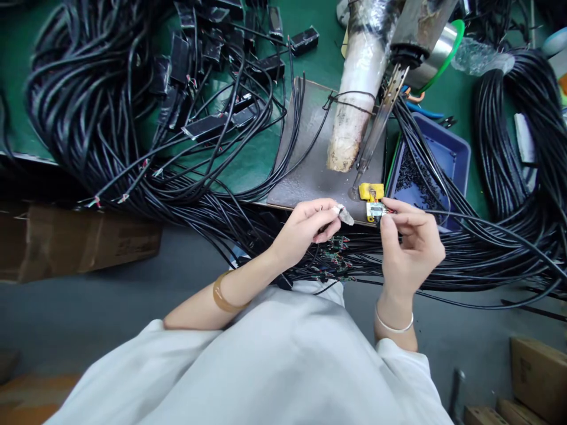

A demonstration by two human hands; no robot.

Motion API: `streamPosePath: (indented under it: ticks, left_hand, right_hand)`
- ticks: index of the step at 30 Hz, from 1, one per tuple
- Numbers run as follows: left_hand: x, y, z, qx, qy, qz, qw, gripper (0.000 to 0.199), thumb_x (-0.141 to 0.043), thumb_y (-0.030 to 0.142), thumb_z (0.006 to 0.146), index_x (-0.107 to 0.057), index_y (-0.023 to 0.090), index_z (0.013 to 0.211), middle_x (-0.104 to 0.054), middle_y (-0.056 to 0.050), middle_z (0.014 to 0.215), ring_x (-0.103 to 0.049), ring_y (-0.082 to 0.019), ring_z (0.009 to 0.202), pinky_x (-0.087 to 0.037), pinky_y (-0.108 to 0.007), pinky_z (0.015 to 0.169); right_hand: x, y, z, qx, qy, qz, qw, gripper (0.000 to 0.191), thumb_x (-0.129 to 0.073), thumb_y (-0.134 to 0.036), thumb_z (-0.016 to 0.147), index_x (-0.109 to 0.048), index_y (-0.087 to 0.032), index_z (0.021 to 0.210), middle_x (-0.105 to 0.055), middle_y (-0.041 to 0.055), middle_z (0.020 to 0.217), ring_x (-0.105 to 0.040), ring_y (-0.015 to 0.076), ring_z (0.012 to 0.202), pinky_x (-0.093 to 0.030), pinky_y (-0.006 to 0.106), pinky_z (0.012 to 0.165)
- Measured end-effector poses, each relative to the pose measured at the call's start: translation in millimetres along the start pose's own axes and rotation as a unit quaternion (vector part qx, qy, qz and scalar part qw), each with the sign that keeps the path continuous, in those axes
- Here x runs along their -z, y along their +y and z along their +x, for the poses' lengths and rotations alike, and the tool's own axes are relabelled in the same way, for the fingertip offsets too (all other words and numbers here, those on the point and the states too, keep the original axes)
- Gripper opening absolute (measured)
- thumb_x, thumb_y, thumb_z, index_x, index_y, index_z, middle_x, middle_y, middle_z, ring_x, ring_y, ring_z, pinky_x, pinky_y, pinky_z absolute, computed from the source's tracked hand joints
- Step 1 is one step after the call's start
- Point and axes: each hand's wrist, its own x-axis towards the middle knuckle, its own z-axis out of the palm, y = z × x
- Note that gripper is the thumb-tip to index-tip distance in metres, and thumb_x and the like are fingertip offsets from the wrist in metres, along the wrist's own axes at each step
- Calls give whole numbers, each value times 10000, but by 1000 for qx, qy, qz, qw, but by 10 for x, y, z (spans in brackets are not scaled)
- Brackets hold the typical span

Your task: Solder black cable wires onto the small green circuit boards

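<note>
Pinched in the fingers of my left hand (pixel 313 223) is a small greyish-white wad (pixel 345 216), perhaps cloth or tissue. My right hand (pixel 410 236) grips a small circuit board (pixel 375 209) with fine wires, from which a black cable (pixel 460 215) runs off to the right. The board is at a yellow block (pixel 371 190) on the front edge of a dark mat (pixel 312 165). A soldering iron (pixel 381 121) slants down from above, its tip just behind the yellow block. Below my hands, several green circuit boards (pixel 337 251) hang among black cables.
Bundles of black cable (pixel 84 77) cover the left, with more cable (pixel 487 141) at the right. Several black boxes (pixel 208 125) lie at the back. A purple tray (pixel 463 156) holds small black pieces. A wrapped tube (pixel 354 100) and a solder spool (pixel 436 62) stand near the iron.
</note>
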Motion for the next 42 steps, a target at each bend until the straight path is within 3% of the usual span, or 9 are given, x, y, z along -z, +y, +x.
streamPosePath:
  ticks: [3,7,12,19,25,42]
  left_hand:
    - [22,3,7,-22,12,46,999,255,-665,378,881,-675,129,823,-508,39,573,-340,-60,489,-249,-226,480]
    - [40,72,22,-84,38,133,987,188,-736,315,825,-743,130,862,-585,3,685,-444,-87,608,-334,-234,570]
    - [47,163,38,-103,41,215,970,231,-660,291,877,-741,125,738,-454,17,629,-382,-96,612,-279,-261,579]
    - [-28,178,98,-139,85,228,960,177,-670,220,811,-689,132,658,-446,20,615,-385,-93,592,-270,-254,557]
    - [-79,200,131,-148,135,250,947,167,-632,164,759,-635,132,595,-378,41,563,-297,-67,534,-222,-241,514]
    - [-111,270,205,-160,166,248,941,149,-619,202,754,-698,120,657,-398,39,517,-306,-62,502,-246,-200,462]
  right_hand:
    - [32,-3,51,-48,-46,40,997,75,-656,-224,906,-588,-214,875,-732,67,1074,-724,179,995,-623,312,796]
    - [-1,20,60,-54,-70,42,995,99,-658,-240,897,-583,-207,841,-708,75,1117,-698,186,1019,-602,355,869]
    - [-65,53,52,-38,-92,41,994,113,-640,-218,896,-558,-209,819,-696,73,1165,-684,203,1056,-574,424,949]
    - [-115,58,56,-13,-102,44,994,115,-628,-206,893,-543,-217,816,-690,70,1183,-685,204,1057,-606,423,918]
    - [-130,68,70,16,-112,27,993,112,-615,-167,886,-534,-221,831,-679,72,1211,-686,207,1088,-614,443,945]
    - [-203,-4,219,87,-67,-14,994,142,-667,-115,832,-581,-228,822,-698,62,1161,-680,203,1054,-616,395,890]
